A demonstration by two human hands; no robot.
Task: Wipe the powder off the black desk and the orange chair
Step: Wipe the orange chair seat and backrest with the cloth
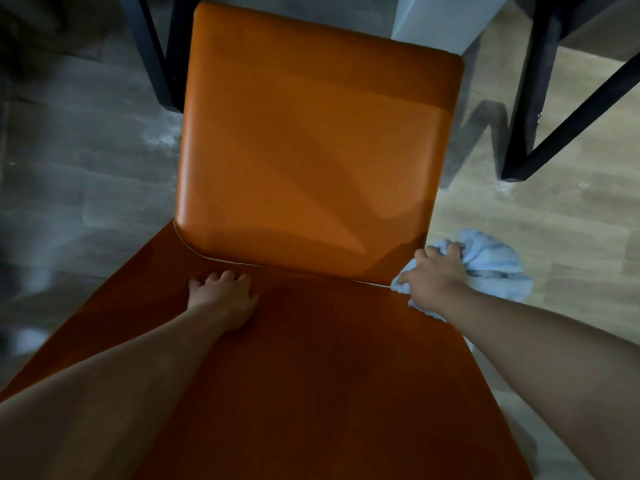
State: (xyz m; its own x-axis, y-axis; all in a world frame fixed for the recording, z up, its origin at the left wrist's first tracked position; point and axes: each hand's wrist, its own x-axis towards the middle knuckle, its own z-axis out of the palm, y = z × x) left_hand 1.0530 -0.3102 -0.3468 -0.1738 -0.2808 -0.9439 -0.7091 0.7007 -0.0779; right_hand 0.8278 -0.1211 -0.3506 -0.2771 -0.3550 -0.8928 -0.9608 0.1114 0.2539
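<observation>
Orange chair [304,150] is viewed from above and fills the middle of the frame, standing on a wood floor [554,209] between black frame legs [530,109] at upper left and upper right. The left hand [225,299] is placed on the darker near panel of the chair, with fingers held together and curled over the piped edge where it meets the lighter panel; the fingertips are hidden. The right hand [436,275] is positioned at the right end of that same edge, with fingers clamped on a bunched light blue cloth [491,265], which is pressed against the chair's right side. A whitish dusting [161,136] is noted on the floor just left of the chair.
</observation>
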